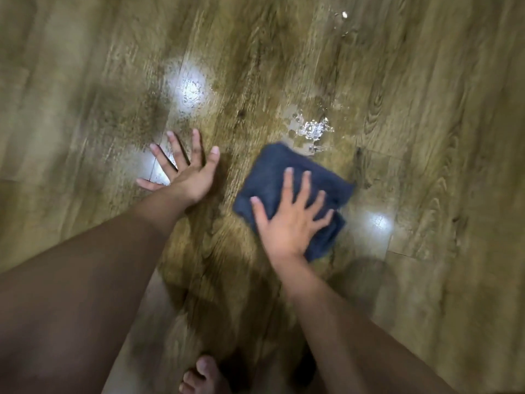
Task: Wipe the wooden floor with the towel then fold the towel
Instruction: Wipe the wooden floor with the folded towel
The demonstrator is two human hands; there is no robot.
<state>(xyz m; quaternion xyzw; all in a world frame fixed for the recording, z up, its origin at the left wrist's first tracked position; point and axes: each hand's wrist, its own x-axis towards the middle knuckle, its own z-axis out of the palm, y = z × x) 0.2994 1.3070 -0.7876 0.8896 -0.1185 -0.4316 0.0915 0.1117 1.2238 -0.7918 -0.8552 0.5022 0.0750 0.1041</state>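
Note:
A dark blue towel, folded into a thick square, lies flat on the wooden floor. My right hand presses down on its near half with fingers spread, palm flat on the cloth. Just beyond the towel's far corner sits a small puddle of water with glinting drops. My left hand rests flat on the bare floor to the left of the towel, fingers apart, holding nothing. The picture is blurred by motion.
More wet specks shine further away on the planks. Bright light reflections show on the glossy boards. My bare toes appear at the bottom edge, close to my arms.

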